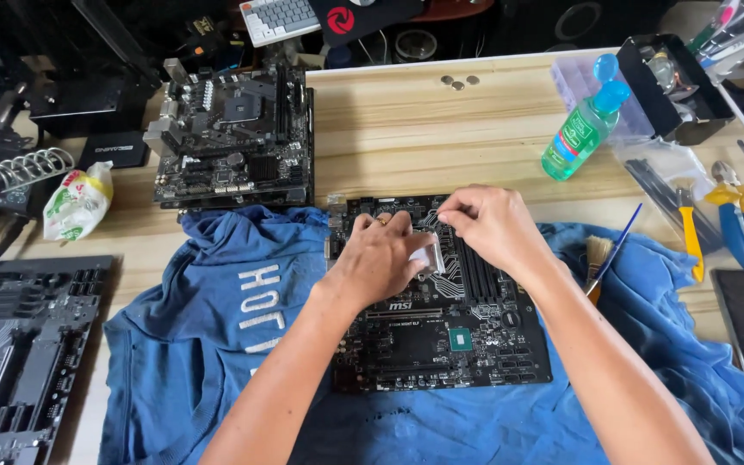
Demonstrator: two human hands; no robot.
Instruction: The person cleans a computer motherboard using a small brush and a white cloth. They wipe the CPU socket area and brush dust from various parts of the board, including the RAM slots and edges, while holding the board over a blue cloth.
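Observation:
A black computer motherboard (441, 336) lies on a blue cloth (208, 344) in the middle of the wooden table. My left hand (381, 258) rests on the board's upper part, its fingers against the silver metal bracket of the processor socket (428, 254). My right hand (488, 226) reaches in from the right and pinches something small at the top of that socket; what it pinches is hidden by the fingers. A small green chip (461, 337) shows lower on the board.
A stack of other motherboards (234, 138) sits at the back left, another board (19, 344) at the left edge. A green sanitiser bottle (583, 129), a brush (600, 258), yellow and blue hand tools (729, 220) and three coin cells (459, 82) lie to the right and back.

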